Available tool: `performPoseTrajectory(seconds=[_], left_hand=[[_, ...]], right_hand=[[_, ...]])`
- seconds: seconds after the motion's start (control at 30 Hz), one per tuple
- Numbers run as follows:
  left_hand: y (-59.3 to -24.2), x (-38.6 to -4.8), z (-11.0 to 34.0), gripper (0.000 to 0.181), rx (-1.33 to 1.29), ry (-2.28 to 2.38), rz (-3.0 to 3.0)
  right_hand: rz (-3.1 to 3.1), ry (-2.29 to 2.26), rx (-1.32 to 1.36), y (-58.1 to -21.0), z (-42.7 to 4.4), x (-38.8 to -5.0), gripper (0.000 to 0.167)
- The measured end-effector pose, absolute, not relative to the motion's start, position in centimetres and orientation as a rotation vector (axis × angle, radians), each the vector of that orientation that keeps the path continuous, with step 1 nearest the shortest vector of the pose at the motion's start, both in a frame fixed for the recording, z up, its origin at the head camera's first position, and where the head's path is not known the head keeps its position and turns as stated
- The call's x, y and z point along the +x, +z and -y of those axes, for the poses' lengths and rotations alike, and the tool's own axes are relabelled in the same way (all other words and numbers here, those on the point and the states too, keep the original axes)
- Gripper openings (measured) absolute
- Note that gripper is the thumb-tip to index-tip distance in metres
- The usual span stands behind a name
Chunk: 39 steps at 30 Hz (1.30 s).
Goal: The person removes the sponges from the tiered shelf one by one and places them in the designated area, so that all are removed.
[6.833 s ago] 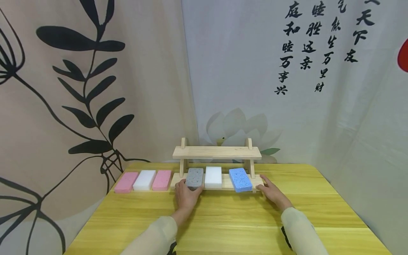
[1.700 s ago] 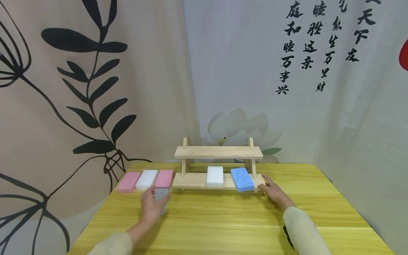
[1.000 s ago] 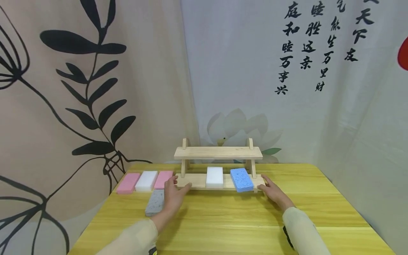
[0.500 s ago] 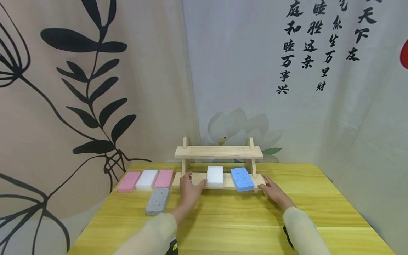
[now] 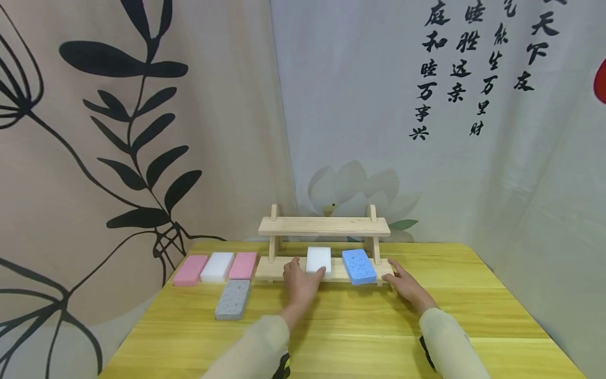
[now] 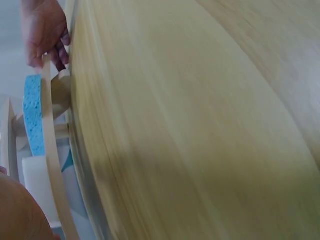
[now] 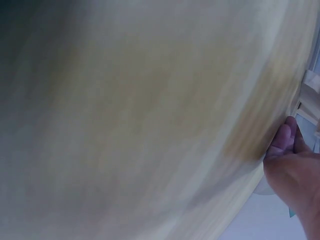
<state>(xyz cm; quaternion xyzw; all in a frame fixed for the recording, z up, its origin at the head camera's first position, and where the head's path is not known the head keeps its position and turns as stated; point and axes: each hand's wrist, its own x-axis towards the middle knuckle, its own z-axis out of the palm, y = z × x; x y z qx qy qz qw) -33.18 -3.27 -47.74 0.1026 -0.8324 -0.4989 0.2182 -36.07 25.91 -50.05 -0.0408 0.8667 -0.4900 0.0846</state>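
Observation:
On the lower board of a two-tier wooden shelf rack [image 5: 323, 226] lie a white sponge [image 5: 319, 259] and a speckled blue sponge [image 5: 359, 266]. My left hand [image 5: 303, 284] reaches round the white sponge: its thumb overlaps the lower right corner, and its fingers are at the left side with a slight gap. At the board's right end, my right hand [image 5: 406, 287] holds the edge between thumb and fingers; the left wrist view also shows the right hand [image 6: 46, 32] at that end. A grey speckled sponge [image 5: 233, 300] lies on the table, left of my left hand.
Left of the rack, a pink sponge [image 5: 190, 270], a white sponge [image 5: 218, 267] and another pink sponge [image 5: 243, 265] lie in a row on the yellow wooden table [image 5: 360, 337]. A printed curtain [image 5: 227, 131] hangs behind the table.
The grey sponge was carried from the rack by my left hand and set on the table in front of the pink one. Since then that hand has moved right to the white sponge.

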Motion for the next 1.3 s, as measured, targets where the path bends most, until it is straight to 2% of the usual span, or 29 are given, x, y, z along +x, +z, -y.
performPoseTrajectory(seconds=[0.83,1.3], left_hand=[[-49.3,-34.1,0.1,0.088,0.416,-1.198,2.272],[-49.6,-34.3,0.1,0.079,0.425,-1.195,2.259]], right_hand=[[-2.570,-1.472,-0.128,-50.1,-25.7,-36.1,0.075],[-2.580,-1.456,-0.119,-50.3,-26.0,-36.2,0.076]])
